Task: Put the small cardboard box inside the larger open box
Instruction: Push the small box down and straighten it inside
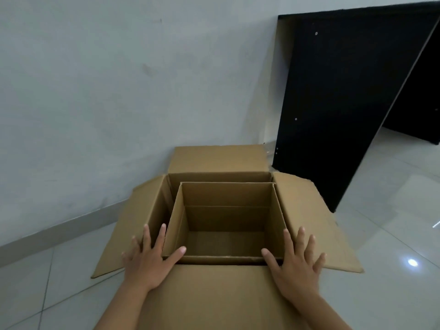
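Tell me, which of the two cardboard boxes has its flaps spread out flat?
The larger box, the outer one: its four flaps splay outward around the opening. The small box nested inside it shows only plain upright walls.

Small brown box upright, open-topped, inside larger open box, flaps spread.

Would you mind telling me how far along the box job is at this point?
Mostly done: the small box already sits inside the larger box, toward its right wall. In hand: the left hand and right hand are spread open at its near corners. Left: at most letting go.
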`<state>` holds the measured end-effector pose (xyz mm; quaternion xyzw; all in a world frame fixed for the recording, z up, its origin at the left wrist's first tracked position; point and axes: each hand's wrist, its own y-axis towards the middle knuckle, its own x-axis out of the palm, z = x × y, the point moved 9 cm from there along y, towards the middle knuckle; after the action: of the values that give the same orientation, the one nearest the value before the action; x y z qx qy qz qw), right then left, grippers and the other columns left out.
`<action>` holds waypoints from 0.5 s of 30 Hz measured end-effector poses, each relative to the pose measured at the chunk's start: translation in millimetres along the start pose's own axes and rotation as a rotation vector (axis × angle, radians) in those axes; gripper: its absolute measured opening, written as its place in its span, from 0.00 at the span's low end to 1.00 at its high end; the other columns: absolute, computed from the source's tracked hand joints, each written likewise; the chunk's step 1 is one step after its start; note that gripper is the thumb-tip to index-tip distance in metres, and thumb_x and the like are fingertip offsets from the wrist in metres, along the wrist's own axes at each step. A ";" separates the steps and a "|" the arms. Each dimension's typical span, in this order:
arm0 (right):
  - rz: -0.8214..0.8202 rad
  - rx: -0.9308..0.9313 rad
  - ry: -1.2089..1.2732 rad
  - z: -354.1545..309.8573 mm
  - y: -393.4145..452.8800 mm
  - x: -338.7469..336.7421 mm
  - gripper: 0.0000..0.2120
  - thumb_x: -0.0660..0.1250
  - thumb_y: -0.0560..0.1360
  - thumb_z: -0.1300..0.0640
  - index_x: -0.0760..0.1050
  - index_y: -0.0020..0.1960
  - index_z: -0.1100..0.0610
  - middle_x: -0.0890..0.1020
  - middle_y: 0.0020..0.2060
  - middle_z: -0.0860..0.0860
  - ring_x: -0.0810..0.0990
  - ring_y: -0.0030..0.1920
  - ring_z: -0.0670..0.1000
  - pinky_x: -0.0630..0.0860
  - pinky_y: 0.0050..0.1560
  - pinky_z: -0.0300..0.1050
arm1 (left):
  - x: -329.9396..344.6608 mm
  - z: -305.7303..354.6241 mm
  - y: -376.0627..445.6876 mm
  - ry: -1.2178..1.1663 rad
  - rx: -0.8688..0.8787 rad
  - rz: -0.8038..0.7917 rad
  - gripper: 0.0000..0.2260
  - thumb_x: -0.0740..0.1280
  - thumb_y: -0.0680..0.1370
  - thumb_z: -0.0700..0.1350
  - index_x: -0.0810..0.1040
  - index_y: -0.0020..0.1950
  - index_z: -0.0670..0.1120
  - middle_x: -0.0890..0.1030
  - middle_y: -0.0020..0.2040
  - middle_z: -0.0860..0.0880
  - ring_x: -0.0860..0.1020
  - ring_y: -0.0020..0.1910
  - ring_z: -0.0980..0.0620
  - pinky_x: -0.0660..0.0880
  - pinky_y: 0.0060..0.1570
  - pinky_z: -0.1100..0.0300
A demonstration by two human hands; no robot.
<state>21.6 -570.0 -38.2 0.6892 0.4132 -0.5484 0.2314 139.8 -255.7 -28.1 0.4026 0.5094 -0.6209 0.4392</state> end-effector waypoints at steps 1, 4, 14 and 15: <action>-0.007 0.010 0.004 1.3 -1.1 3.4 0.39 0.44 0.70 0.29 0.36 0.73 0.47 0.32 0.73 0.53 0.29 0.71 0.58 0.33 0.69 0.62 | 0.0 -1.4 -0.3 0.003 -0.004 -0.011 0.39 0.45 0.66 0.74 0.32 0.70 0.59 0.32 0.74 0.47 0.39 0.74 0.39 0.48 0.70 0.36; 0.018 0.014 -0.014 3.0 5.5 6.1 0.40 0.41 0.68 0.27 0.35 0.73 0.46 0.32 0.73 0.53 0.29 0.71 0.59 0.34 0.69 0.64 | -2.1 0.2 2.9 0.030 0.014 0.010 0.43 0.41 0.61 0.75 0.32 0.70 0.58 0.33 0.75 0.47 0.39 0.74 0.41 0.47 0.70 0.37; 0.093 -0.089 -0.068 1.5 37.1 1.7 0.38 0.34 0.64 0.25 0.43 0.72 0.38 0.36 0.75 0.51 0.32 0.73 0.60 0.34 0.69 0.64 | 0.5 11.9 14.6 0.029 0.022 0.123 0.46 0.26 0.50 0.78 0.25 0.64 0.59 0.37 0.76 0.45 0.42 0.74 0.39 0.50 0.71 0.42; 0.098 -0.103 -0.066 1.1 42.6 -0.6 0.39 0.34 0.63 0.25 0.44 0.72 0.38 0.36 0.75 0.51 0.32 0.73 0.59 0.34 0.69 0.64 | 1.2 14.8 16.0 0.025 0.016 0.128 0.46 0.26 0.50 0.78 0.25 0.63 0.60 0.37 0.76 0.45 0.42 0.74 0.38 0.51 0.71 0.42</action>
<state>55.9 -594.6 -43.6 0.6774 0.3986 -0.5368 0.3067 154.0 -271.9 -31.3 0.4457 0.4831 -0.5907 0.4681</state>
